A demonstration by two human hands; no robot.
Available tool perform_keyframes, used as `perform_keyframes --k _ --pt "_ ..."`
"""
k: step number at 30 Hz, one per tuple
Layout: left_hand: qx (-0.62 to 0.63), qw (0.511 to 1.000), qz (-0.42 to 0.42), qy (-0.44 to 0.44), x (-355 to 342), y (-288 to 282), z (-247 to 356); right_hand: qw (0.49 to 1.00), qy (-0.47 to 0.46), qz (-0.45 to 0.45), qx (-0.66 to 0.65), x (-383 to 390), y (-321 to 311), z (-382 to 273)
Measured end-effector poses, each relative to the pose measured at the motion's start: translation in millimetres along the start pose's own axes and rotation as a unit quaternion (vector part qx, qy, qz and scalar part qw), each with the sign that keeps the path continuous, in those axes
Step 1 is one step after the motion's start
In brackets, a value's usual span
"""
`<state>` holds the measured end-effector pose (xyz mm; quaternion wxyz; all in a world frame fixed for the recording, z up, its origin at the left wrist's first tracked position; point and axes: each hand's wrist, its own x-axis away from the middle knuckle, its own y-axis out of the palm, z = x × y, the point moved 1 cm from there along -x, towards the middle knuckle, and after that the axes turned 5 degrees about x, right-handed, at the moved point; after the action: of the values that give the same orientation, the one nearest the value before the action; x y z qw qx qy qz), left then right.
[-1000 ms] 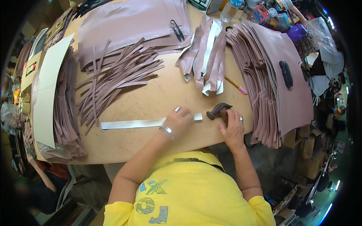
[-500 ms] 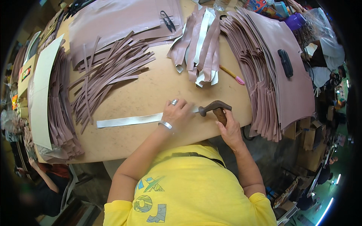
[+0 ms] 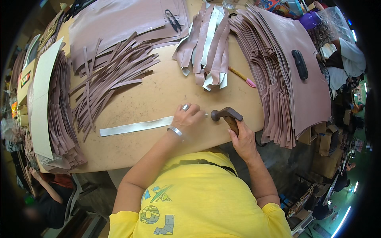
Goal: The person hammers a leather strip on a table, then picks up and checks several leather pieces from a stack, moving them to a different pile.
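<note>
My left hand, with a silver ring and bracelet, has curled fingers pinching a long white strip near its right end, low on the table. My right hand grips the wooden handle of a dark metal hammer, whose round face hovers just right of my left fingertips; whether it touches the strip I cannot tell. Beyond my hands lie a loose pile of narrow mauve strips, a bundle of wider mauve and white strips, and a pen with a pink end.
Stacks of mauve pieces stand left and right, the left topped by a pale board, the right by a black oblong item. Snips lie on sheets at the back. A co-worker's arm shows lower left.
My right hand has raised the hammer and turned its head leftward, toward my left fingers. My left hand has crept slightly left and up in view. The tabletop has shifted up-left in view.
</note>
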<state>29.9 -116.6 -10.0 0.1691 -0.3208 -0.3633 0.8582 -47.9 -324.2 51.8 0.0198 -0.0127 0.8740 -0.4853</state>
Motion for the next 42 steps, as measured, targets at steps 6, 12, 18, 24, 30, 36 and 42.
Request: perform_keyframes --k 6,12,18,24,30,36,42 --pt "0.047 0.998 0.041 -0.031 -0.7 7.1 -2.1 0.998 -0.027 0.012 0.046 -4.6 -7.9 -17.3" --pt "0.046 0.998 0.038 -0.029 -2.4 5.2 0.0 0.994 -0.051 0.014 0.093 -8.4 -4.7 -23.6" --pt "0.022 0.999 0.033 -0.023 -4.0 3.3 2.9 0.989 -0.080 0.044 0.113 -12.4 1.1 -24.6" --pt "0.011 1.000 0.017 -0.024 -5.4 2.9 3.2 0.986 -0.095 0.046 0.126 -15.3 0.5 -30.2" --pt "0.019 0.999 0.012 -0.035 -5.2 5.1 1.8 0.986 -0.090 0.047 0.135 -17.1 8.4 -22.0" --pt "0.039 0.999 0.020 -0.031 -4.8 4.3 0.1 0.992 -0.081 0.028 0.095 -17.0 9.4 -19.4" --pt "0.074 0.997 0.021 -0.024 5.4 -4.2 -8.6 0.993 -0.069 0.000 0.097 -20.0 6.8 -20.8"
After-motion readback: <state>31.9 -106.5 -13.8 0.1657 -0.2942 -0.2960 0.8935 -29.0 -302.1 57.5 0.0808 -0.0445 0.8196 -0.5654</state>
